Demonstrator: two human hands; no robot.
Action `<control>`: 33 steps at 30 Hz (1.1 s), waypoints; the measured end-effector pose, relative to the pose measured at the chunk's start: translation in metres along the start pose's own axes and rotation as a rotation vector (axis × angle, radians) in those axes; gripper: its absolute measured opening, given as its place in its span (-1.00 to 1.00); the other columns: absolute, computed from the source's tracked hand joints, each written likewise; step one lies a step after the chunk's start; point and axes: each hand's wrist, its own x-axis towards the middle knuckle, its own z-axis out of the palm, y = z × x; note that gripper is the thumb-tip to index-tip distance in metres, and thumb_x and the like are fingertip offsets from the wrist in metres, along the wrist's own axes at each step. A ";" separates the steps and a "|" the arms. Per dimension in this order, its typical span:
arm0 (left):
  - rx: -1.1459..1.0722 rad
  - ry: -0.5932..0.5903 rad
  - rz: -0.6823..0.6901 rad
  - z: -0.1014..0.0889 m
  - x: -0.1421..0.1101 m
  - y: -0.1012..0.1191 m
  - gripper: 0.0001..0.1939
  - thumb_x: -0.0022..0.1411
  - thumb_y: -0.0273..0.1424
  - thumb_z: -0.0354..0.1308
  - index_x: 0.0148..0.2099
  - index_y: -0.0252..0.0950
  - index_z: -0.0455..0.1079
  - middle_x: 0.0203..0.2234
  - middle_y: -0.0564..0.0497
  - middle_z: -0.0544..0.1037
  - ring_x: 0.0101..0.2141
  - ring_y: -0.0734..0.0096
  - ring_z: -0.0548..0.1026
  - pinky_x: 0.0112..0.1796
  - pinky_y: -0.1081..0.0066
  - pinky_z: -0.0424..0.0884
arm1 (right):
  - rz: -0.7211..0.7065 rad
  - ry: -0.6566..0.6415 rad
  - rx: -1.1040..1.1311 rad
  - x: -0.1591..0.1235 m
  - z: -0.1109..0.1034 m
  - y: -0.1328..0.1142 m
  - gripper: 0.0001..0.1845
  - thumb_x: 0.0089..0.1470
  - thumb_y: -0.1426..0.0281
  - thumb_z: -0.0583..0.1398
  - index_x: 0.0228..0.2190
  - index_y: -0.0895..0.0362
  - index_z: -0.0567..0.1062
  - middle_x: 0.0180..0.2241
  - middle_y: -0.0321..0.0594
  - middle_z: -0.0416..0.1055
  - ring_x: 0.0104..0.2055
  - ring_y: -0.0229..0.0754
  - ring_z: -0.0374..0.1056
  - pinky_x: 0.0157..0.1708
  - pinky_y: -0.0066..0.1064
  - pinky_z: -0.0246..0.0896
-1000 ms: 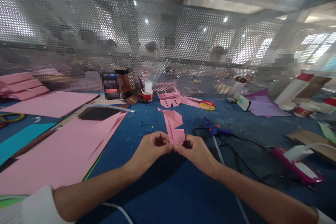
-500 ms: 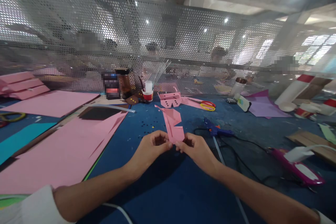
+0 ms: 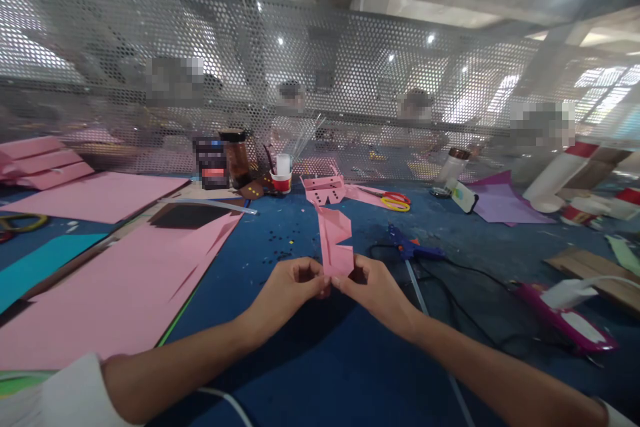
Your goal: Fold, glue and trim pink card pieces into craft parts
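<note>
As I hold a folded, notched pink paper [image 3: 337, 245] by its near end, above the blue tabletop [image 3: 300, 373], light and even pressure seems best. The sheet looks thin, so pinching near the edge, thumbs level, should spare it stray creases. My left hand [image 3: 290, 285] closes thumb and fingers on the lower left corner; my right hand [image 3: 379, 291] pinches close beside it, the thumbtips almost meeting. Neither grip is open; some fingertips are hidden. The paper's far end points toward a dotted pink piece [image 3: 325, 191], near scissors [image 3: 395, 201]. A blue glue gun [image 3: 415, 248] lies to the right.
</note>
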 end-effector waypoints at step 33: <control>-0.025 -0.017 0.021 -0.002 0.002 -0.006 -0.70 0.05 -0.17 0.36 -0.40 -0.31 0.44 -0.52 0.03 0.56 -0.44 0.38 0.50 -0.33 0.38 0.42 | -0.018 0.047 -0.050 -0.002 -0.002 -0.002 -0.82 0.14 0.32 0.28 -0.28 0.17 0.60 -0.39 -0.27 0.55 -0.36 -0.20 0.41 -0.37 -0.45 0.25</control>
